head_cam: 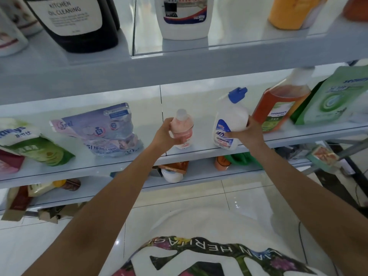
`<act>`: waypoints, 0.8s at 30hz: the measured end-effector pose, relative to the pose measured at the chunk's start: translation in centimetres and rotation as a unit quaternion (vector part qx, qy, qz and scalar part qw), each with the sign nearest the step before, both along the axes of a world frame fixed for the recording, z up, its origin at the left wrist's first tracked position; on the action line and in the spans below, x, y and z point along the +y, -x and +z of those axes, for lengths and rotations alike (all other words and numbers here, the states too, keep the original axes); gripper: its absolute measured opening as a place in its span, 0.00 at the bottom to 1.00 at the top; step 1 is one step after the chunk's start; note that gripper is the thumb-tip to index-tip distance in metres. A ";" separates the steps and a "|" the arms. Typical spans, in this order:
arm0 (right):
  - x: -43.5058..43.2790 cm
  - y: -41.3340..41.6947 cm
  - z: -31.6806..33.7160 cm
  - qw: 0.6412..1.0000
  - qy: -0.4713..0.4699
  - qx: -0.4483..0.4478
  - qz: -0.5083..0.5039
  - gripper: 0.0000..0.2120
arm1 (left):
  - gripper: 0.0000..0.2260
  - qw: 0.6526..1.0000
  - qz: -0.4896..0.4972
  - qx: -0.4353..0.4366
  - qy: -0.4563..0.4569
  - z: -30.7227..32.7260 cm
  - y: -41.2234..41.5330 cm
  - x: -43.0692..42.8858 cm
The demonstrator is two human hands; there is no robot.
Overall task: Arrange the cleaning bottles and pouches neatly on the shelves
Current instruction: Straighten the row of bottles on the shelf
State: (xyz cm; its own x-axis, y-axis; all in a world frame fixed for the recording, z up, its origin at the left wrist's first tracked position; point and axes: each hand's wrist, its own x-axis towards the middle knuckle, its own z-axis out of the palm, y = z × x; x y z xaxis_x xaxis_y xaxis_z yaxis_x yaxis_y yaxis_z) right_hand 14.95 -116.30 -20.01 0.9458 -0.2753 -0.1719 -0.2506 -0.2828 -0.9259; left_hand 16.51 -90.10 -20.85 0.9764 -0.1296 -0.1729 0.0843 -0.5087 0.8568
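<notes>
Your left grip (166, 133) curls round the small pink bottle (184, 126), your right grip (248, 133) round the blue-capped white bottle (232, 118), just left of the orange bottle (278, 108). Both seem mid-placement; next, stand them upright and aligned.

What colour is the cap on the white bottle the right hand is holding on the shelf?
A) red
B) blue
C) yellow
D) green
B: the white bottle that the right hand grips around its side has a blue cap on top.
</notes>
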 end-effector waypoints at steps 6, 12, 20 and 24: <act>1.1 5.9 0.4 0.997 0.071 -0.022 0.028 0.32 | 0.34 0.956 0.022 -0.283 -0.072 1.4 4.1 -0.8; 1.6 9.4 2.1 0.992 0.065 -0.017 0.103 0.32 | 0.19 0.954 -0.115 -0.258 0.100 8.0 8.1 -6.1; 1.4 10.5 3.1 0.984 0.143 -0.033 0.101 0.31 | 0.13 0.960 -0.069 -0.228 0.145 9.7 8.9 -6.9; 0.9 10.6 3.4 0.978 0.183 -0.045 0.086 0.30 | 0.12 0.958 -0.039 -0.250 0.132 9.5 9.9 -7.5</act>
State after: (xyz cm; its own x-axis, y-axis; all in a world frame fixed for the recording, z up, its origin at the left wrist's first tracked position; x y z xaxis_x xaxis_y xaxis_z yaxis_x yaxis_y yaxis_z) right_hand 4.38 -115.43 -16.63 0.9904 -0.1381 -0.0046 -0.0915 -0.6308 -0.7705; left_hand 6.62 -97.58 -11.36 0.9140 -0.1802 0.3635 -0.4005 -0.2564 0.8797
